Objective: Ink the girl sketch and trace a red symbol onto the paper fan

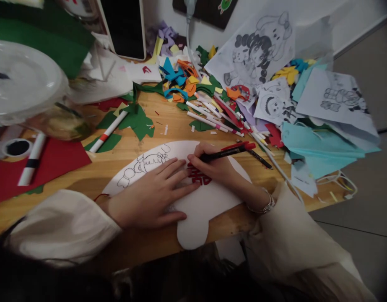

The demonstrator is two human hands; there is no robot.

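Observation:
A white fan-shaped card (223,198) with a rounded tab at the bottom lies on the wooden table. Across it my left hand (157,188) rests flat with fingers spread, holding the card down. A black-outlined cartoon drawing (141,164) shows beyond those fingers, partly covered by the hand. Between my hands is a dark red block-like character (199,175). My right hand (214,165) is closed round a black pen (227,152) with a red end, slanting up to the right. The fingers hide its tip, so I cannot tell whether it touches the card.
Several white markers (209,113) and coloured paper scraps (177,79) crowd the back. Printed drawings (256,54) lean at the right, above turquoise paper (319,147). A lidded plastic cup (26,79) stands left, near red paper (61,161). A white cable (275,165) crosses the right side.

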